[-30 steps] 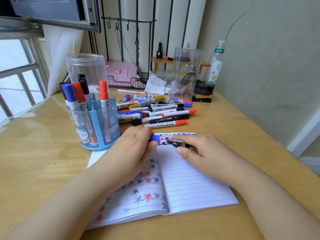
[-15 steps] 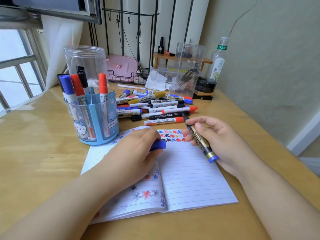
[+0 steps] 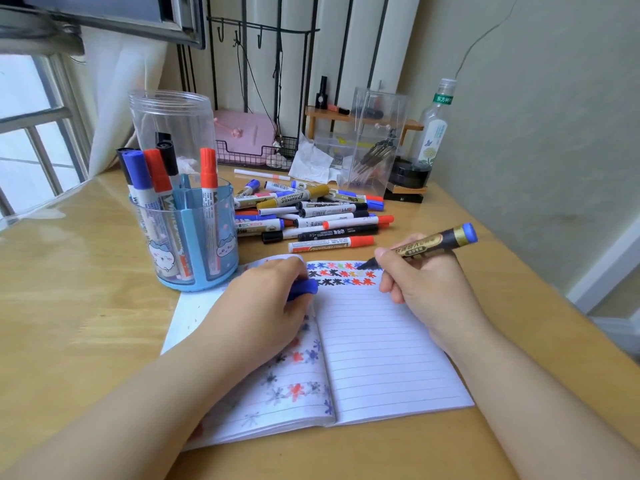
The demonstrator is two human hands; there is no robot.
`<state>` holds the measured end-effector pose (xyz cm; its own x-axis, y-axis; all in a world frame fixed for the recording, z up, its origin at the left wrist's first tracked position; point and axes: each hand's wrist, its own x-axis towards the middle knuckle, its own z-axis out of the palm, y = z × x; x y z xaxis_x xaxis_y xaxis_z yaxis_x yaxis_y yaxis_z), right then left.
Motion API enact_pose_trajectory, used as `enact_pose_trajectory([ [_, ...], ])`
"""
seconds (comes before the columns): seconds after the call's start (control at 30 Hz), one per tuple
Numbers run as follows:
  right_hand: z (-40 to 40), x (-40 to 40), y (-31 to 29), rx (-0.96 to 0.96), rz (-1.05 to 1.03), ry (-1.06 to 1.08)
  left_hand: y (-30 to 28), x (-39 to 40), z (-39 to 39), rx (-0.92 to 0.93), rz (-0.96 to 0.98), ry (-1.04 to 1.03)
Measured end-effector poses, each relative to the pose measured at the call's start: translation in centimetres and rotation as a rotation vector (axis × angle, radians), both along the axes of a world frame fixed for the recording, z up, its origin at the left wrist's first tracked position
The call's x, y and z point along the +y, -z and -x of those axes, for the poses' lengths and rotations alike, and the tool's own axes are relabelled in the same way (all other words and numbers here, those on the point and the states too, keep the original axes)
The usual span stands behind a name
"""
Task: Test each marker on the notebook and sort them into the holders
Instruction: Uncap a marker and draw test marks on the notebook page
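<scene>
Right hand (image 3: 427, 289), centre right of frame: fingers (image 3: 388, 258) wrapped round an uncapped gold-and-black marker (image 3: 429, 242), blue end up and to the right, dark tip down on the top row of star marks on the open notebook (image 3: 377, 358).

Left hand (image 3: 263, 306) rests on the notebook's left page, centre of frame; its fingers are curled round a blue cap (image 3: 303, 289), which pokes out toward the page fold. From here I see the left forearm covering much of the left page.

The notebook lies flat on the wooden bench (image 3: 86, 306), lower centre. Right page lined, with rows of red, blue and black marks along its top only.

Just behind the notebook's top edge, a loose pile of markers (image 3: 311, 216) lies crosswise, close to both hands.

Left of centre, the blue holder (image 3: 197, 244) stands just beside the notebook's upper left corner, with several capped markers upright in it. A clear round holder (image 3: 171, 129) stands right behind it.

Upper right: a clear box (image 3: 377, 140) and a bottle (image 3: 433, 133) against the wall.
</scene>
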<state>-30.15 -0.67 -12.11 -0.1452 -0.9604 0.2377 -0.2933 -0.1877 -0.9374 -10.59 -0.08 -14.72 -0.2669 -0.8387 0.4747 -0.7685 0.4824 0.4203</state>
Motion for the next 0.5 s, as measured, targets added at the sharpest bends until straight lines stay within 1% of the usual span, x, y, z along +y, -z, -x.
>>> enact_pose_trajectory([
  [0.1, 0.8, -0.9, 0.0, 0.068, -0.022, 0.107, 0.2, 0.2, 0.1, -0.008, -0.015, 0.046],
  [0.27, 2.0, -2.7, -0.2, 0.107, -0.143, 0.094, 0.3, 0.4, 0.4, 0.021, -0.065, 0.166],
  [0.4, 2.4, -3.1, 1.5, 0.058, -0.130, 0.111, 0.6, 0.5, 0.5, -0.013, -0.072, 0.179],
  [0.5, 2.6, -3.3, 2.3, 0.119, -0.095, 0.149, 0.9, 0.2, 0.6, -0.022, -0.085, 0.175],
])
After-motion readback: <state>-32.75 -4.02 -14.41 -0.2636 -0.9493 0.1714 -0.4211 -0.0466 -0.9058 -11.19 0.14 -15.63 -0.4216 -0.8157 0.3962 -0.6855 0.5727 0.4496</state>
